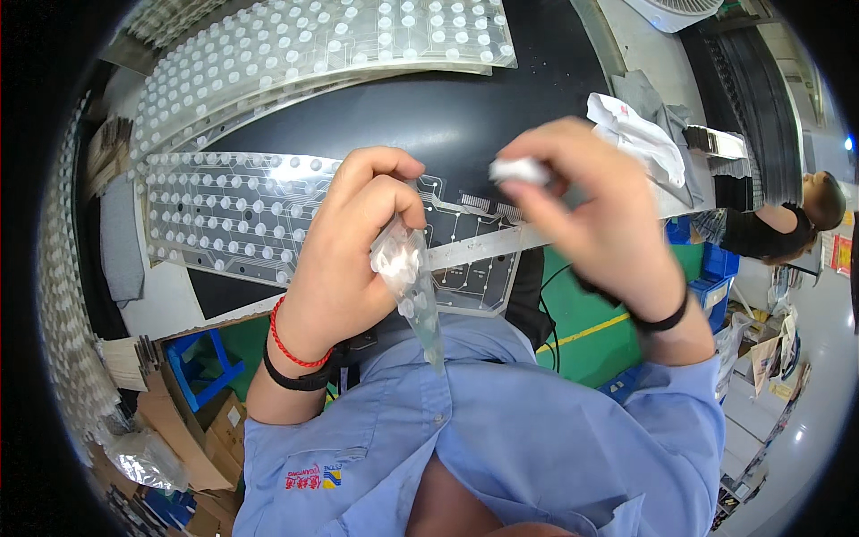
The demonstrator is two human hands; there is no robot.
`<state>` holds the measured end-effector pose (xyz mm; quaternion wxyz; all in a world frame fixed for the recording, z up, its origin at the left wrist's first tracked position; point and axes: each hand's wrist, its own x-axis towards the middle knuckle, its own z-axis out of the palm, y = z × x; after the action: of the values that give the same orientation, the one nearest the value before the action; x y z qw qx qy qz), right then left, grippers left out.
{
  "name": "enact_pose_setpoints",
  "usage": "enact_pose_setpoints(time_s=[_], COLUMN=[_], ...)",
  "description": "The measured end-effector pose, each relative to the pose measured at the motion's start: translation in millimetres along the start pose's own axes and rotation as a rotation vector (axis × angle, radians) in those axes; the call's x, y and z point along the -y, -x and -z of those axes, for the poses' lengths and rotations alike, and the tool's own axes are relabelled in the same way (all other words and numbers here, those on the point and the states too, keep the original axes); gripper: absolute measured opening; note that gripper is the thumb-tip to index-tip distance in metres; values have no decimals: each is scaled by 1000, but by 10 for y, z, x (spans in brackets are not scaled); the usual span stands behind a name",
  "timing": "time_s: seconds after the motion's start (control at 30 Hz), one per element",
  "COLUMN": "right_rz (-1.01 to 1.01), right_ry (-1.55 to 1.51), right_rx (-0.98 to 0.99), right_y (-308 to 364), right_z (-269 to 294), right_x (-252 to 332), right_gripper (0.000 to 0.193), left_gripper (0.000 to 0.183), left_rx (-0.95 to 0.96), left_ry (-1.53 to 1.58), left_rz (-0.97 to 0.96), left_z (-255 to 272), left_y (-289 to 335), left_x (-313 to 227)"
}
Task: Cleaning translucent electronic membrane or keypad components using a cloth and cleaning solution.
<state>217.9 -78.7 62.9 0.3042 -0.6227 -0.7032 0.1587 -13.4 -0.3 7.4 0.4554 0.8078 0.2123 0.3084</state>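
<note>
- The left hand (351, 243) has its fingers curled, narrow, holding a clear plastic piece (413, 285) that tapers down below the grip toward the wearer's blue shirt (537, 403); white domes show in or on it, which of the two I cannot tell
- The right hand (586, 201), blurred, is up to the right of that grip, thumb and fingers drawn together on a small white piece (521, 170); its exact shape is too blurred to tell
- The circuit sheet (224, 210) lies under the left hand, its rows of white domes left of that grip, its dark, line-printed part to the right
- A pale strip (479, 247) runs between the two grips, over the sheet's right part
- Beyond the left grip, up and to the left, is a stack of domed sheets (331, 36) on the black table (429, 116)
- Just beyond the right grip lie a crumpled white cloth (637, 139) and a grey cloth (646, 94)
- Far right of both grips is a co-worker (774, 228) in a dark top
</note>
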Motion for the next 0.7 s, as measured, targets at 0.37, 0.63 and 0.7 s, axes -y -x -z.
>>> enact_pose_setpoints(time_s=[0.37,0.63,0.7], right_rz=[56,208,139], right_ry=[238,185,279], right_rx=[141,139,132], right_y=[426,137,323], right_z=[-140,-479,-283], right_x=[-116,23,-58], right_gripper=[30,27,27], left_gripper=[26,27,27], left_rx=[35,35,30], left_ry=[-20,-91,-91], left_rz=[66,42,46], left_z=[-17,-53,-55], left_y=[27,-9,13], left_x=[-10,-5,8])
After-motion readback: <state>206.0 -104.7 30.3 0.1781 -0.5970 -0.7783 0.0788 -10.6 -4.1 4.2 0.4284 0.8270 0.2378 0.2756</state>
